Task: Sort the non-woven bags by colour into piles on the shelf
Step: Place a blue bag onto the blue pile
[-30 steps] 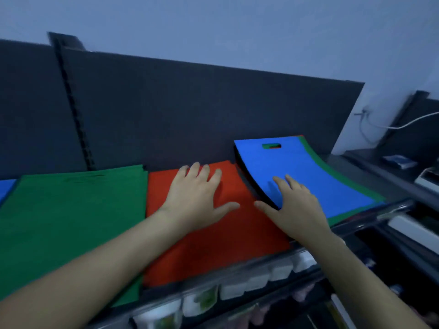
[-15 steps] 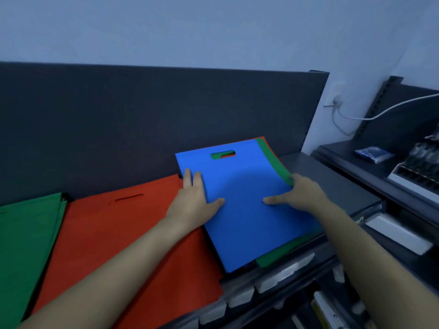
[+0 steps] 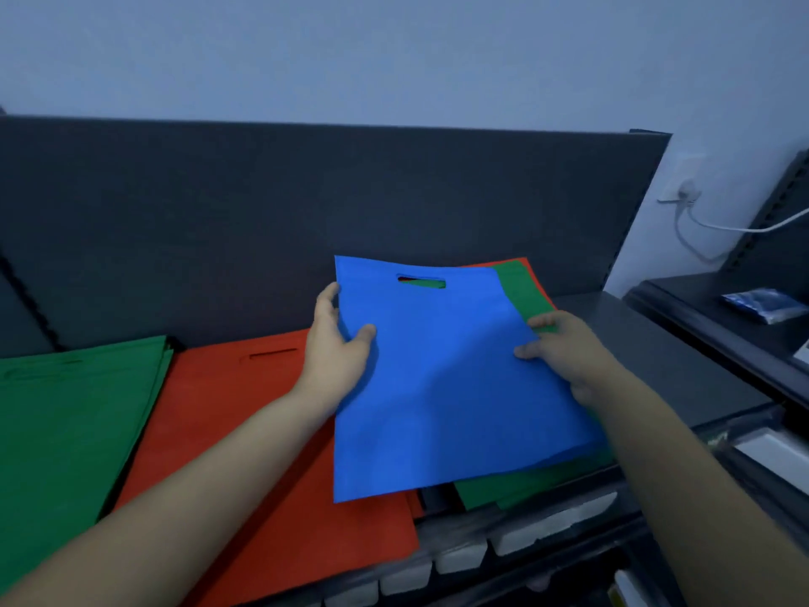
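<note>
The flat blue non-woven bag [image 3: 451, 387] with a die-cut handle slot is held over the dark shelf [image 3: 665, 348]. The left hand [image 3: 337, 352] grips its 9 o'clock edge, thumb on top. The right hand [image 3: 569, 348] pinches its 3 o'clock edge. A mixed green-and-red stack [image 3: 521, 286] lies beneath it. The red bag pile [image 3: 245, 431] lies at 8 o'clock and the green bag pile [image 3: 65, 422] at 9 o'clock.

Head-worn view, facing down, seemingly near shelf [image 3: 656, 343]
</note>
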The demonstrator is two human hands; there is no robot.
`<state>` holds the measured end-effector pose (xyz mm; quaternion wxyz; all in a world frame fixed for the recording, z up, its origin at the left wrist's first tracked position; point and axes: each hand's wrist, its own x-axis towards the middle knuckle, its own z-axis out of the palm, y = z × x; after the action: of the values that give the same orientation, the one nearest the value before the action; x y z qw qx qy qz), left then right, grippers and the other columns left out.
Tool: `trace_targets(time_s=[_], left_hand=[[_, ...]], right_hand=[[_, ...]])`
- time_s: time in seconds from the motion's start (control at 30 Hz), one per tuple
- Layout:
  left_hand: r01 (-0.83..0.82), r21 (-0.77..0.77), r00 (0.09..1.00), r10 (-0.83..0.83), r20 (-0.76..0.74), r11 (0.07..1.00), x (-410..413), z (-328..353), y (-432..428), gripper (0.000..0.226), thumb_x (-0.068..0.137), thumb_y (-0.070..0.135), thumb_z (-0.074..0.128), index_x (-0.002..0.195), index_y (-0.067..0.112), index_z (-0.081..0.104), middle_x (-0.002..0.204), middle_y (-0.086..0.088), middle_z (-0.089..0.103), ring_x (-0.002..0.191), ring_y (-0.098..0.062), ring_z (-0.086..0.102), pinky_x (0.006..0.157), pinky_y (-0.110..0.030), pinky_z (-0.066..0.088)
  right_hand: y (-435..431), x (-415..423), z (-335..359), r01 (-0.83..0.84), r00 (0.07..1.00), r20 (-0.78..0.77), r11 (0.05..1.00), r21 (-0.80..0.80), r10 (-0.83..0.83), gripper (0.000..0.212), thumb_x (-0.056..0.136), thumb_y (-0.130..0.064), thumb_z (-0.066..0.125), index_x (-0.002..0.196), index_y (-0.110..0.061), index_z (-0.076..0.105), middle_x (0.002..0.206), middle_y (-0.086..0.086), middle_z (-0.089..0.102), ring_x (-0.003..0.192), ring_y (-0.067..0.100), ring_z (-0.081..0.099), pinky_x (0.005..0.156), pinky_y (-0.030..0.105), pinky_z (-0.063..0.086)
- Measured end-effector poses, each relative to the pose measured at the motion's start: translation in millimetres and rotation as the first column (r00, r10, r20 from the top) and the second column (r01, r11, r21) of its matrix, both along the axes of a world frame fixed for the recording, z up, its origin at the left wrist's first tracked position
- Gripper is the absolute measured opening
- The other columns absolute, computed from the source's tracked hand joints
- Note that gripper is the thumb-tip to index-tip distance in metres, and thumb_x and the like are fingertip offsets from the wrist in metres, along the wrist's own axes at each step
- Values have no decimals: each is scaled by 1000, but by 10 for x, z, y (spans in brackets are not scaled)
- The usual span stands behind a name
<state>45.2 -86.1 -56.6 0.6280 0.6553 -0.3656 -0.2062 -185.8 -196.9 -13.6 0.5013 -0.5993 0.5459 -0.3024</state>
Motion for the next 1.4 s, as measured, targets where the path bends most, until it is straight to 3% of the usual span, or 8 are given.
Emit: trace_targets(time_s=[0.1,0.4,0.77,0.93,1.03,1.2,1.27,1.4], left_hand=[[-50,-2,998,50,-42,999,183,75,231,72,90,3,62,149,20,25,127,4,60,113,-13,61,97,-35,50],[-154,-13,979,150,-138,988,1025,280,1494,59,88,4,66,137,24,41,102,12,66,87,-9,69,70,-29,56],[-224,175,974,217,58,959,3259,41,3907,80,82,18,74,148,26,30,140,8,37,125,-6,40,90,-25,40],[-351,306,917,258,304,885,4201,-13,4701,76,85,23,72,149,15,32,149,-2,41,132,-15,41,97,-25,37],[-393,398,845,156,512,829,4512,-30,4880,85,85,34,71,151,9,23,153,-6,34,140,-23,33,110,-30,29],[-616,436,489,-116,865,656,4471,-302,4868,92,84,70,47,148,8,24,155,-16,15,131,-32,27,104,-40,25],[-630,482,455,-214,864,609,4454,-431,4849,77,91,67,30,145,12,33,159,-13,6,139,-32,16,107,-45,18],[-598,484,454,-228,861,639,4511,-526,4822,59,96,57,28,131,15,50,140,-9,44,136,-28,28,109,-45,15]], right_hand=[[180,198,-4,-47,981,187,999,15,43,42,83,10,62,120,-8,51,100,11,67,80,26,66,68,37,54],[1187,1199,217,-256,943,210,966,-39,258,39,82,11,54,115,-10,52,89,10,68,72,26,64,63,33,52],[3427,3773,-235,-431,886,157,900,-62,436,58,77,13,43,126,-17,39,80,7,52,70,23,50,58,29,34],[4261,4773,-420,-433,900,-17,889,-146,436,63,81,3,54,140,-9,36,114,7,59,86,25,60,72,36,49],[4479,5081,-507,-461,878,-268,853,-244,398,61,84,-5,59,142,-5,38,140,10,38,92,22,51,73,26,42],[4676,5232,-674,-673,597,-794,611,-417,114,27,89,-11,45,114,-2,52,119,14,52,102,30,49,81,33,33],[4718,5259,-759,-727,509,-860,552,-407,36,29,94,-16,39,118,-4,51,121,11,53,103,28,49,87,35,32],[4738,5291,-896,-667,598,-801,580,-467,43,36,97,-17,34,127,-4,47,127,12,50,106,30,46,90,38,35]])
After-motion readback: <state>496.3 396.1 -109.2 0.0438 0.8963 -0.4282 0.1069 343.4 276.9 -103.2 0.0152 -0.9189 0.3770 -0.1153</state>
